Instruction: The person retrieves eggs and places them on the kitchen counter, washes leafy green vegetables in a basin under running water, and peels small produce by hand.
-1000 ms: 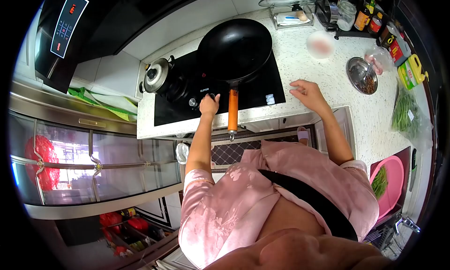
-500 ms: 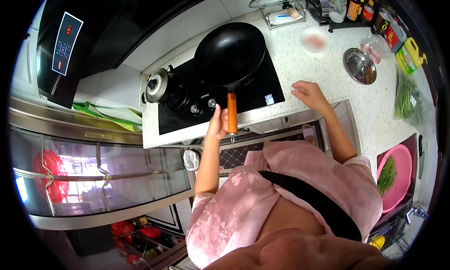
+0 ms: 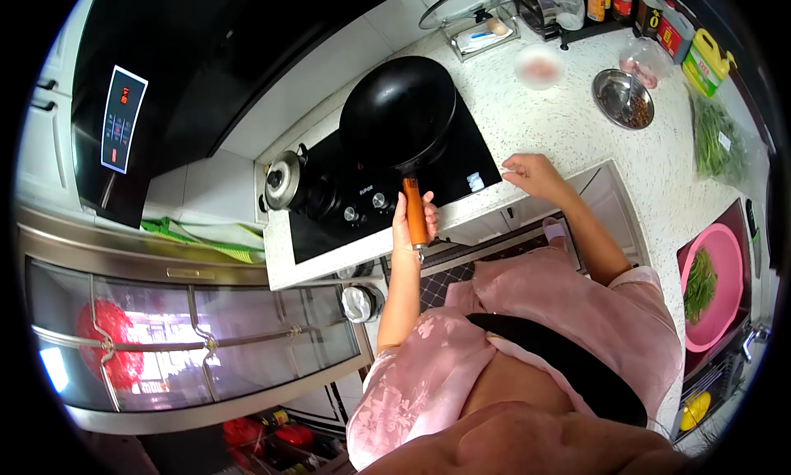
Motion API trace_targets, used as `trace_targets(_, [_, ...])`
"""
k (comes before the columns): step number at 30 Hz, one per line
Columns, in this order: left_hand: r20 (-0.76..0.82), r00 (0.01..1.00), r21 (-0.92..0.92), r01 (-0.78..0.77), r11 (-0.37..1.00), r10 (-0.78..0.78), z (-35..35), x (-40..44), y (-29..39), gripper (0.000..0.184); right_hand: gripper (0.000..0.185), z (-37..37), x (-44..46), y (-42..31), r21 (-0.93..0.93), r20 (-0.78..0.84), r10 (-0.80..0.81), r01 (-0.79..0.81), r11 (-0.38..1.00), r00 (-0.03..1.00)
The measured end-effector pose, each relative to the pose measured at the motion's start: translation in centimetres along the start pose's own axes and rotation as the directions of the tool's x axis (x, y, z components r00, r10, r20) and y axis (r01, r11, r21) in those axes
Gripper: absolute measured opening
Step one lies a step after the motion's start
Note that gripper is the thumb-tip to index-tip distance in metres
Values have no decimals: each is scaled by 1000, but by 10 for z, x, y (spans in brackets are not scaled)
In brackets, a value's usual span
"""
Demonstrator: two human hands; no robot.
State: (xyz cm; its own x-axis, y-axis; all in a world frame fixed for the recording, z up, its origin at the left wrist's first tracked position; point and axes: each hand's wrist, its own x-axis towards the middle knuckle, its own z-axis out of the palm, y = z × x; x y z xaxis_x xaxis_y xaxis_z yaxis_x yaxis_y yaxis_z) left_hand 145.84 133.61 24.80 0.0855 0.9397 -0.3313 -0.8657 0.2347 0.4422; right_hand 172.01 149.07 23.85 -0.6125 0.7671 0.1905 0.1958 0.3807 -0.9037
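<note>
A black wok [image 3: 400, 108] with an orange wooden handle [image 3: 414, 213] sits on the black cooktop [image 3: 317, 243]. My left hand [image 3: 402, 226] is closed around that handle from below, with the thumb along its left side and the fingertips showing on its right. By the counter's front edge, right of the cooktop, my right hand [image 3: 531, 177] hovers with loosely bent fingers and nothing visible in it. A lidded steel pot [image 3: 285, 181] stands on the cooktop's left side.
Along the counter are a bowl of pinkish food [image 3: 540, 68], a steel bowl [image 3: 624, 100] with brown bits, bagged greens [image 3: 718, 149] and several bottles [image 3: 649, 15]. A glass lid [image 3: 461, 4] leans behind. A pink basin [image 3: 721, 290] holding greens sits in the sink.
My left hand has moved further around the wok handle; its fingers now show on the right side. My right hand stays near the counter edge. The whole view has shifted and tilted slightly.
</note>
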Motion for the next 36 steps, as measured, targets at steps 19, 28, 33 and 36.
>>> trace_targets(19, [379, 902, -367, -57, 928, 205, -28, 16, -32, 51, 26, -88, -121, 24, -28, -302, 172, -189, 982, 938])
trace_targets(28, [64, 988, 9, 141, 990, -141, 38, 61, -175, 29, 20, -161, -225, 64, -29, -461, 224, -267, 963, 859])
trace_targets(33, [69, 935, 195, 330, 924, -349, 86, 79, -262, 14, 17, -184, -273, 63, 0, -521, 238, -278, 960, 820])
trace_targets(36, [31, 901, 527, 354, 773, -434, 125, 85, -307, 19, 16, -185, -301, 81, 55, -520, 246, -255, 965, 818])
